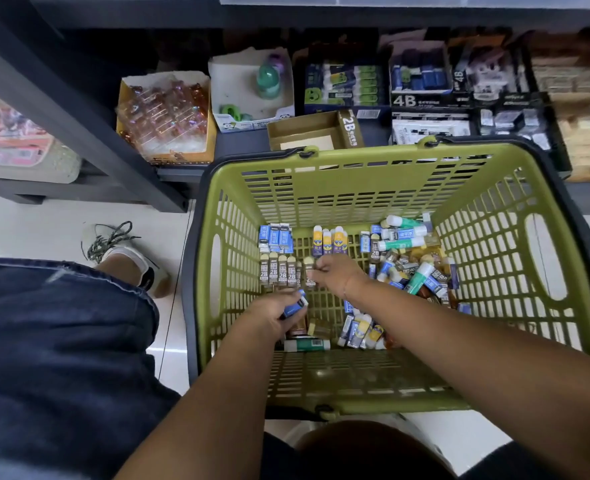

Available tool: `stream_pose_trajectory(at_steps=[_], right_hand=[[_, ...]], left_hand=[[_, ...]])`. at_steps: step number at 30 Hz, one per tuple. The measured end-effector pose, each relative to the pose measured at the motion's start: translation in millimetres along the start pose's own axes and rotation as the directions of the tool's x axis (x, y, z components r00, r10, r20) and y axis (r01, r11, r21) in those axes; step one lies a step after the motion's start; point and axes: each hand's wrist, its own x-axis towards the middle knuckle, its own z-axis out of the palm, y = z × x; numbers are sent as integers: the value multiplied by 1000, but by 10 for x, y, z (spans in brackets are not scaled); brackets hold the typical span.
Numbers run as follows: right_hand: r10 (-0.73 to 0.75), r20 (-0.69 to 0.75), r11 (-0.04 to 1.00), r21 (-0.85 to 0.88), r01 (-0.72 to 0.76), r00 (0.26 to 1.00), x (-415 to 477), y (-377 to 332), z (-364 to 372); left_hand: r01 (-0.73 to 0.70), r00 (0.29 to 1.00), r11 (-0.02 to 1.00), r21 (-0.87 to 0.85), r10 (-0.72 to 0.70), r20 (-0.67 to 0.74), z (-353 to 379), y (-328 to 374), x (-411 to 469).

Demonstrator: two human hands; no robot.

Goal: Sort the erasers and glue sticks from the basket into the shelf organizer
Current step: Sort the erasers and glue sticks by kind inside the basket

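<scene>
A person's left hand (272, 313) grips a blue-sleeved eraser (295, 307) inside a green basket (494, 237) on the floor (61, 220). The right hand (338, 277) pinches a 2B eraser (309, 271) at the end of a neat row. Glue sticks (406, 233) and more erasers lie heaped to the right. Beyond, stationery boxes line the shelf (243, 140), an empty 2B box (307, 133) nearest.

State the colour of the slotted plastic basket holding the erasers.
The slotted plastic basket is olive green, dark-rimmed; head view shows it best.
</scene>
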Motion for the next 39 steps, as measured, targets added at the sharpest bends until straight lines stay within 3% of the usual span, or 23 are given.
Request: stream_pose_trajectory(at_steps=[3,9,16,19,22,29,32,36,39], right_hand=[[-33,5,999,31,33,999,95,-240,161],[-43,15,998,-43,44,999,277,-493,459],[-12,179,998,56,2,984,301,-393,268],[-17,352,1000,-6,20,936,141,-248,19],[-12,435,996,84,-28,900,90,-110,-105],[3,293,928,354,-111,956,98,23,-106],[14,234,890,440,-119,972,95,-55,-134],[55,-33,808,589,-25,998,229,-244,-179],[90,-116,800,600,-3,989,364,-440,-146]], left_hand=[[4,998,986,-167,-16,-68,3,43,-33],[34,994,964,-264,-62,-95,-22,-100,-11],[89,991,894,-439,-124,-53,-86,-34,21],[82,996,887,-454,-89,5,-43,15,-37],[47,998,901,-430,-20,67,10,44,-89],[-45,997,986,-161,54,52,81,14,-93],[-37,999,974,-225,30,-37,71,30,-40],[-42,997,907,-420,9,-80,70,105,-2],[-49,997,877,-478,15,-74,80,139,39]])
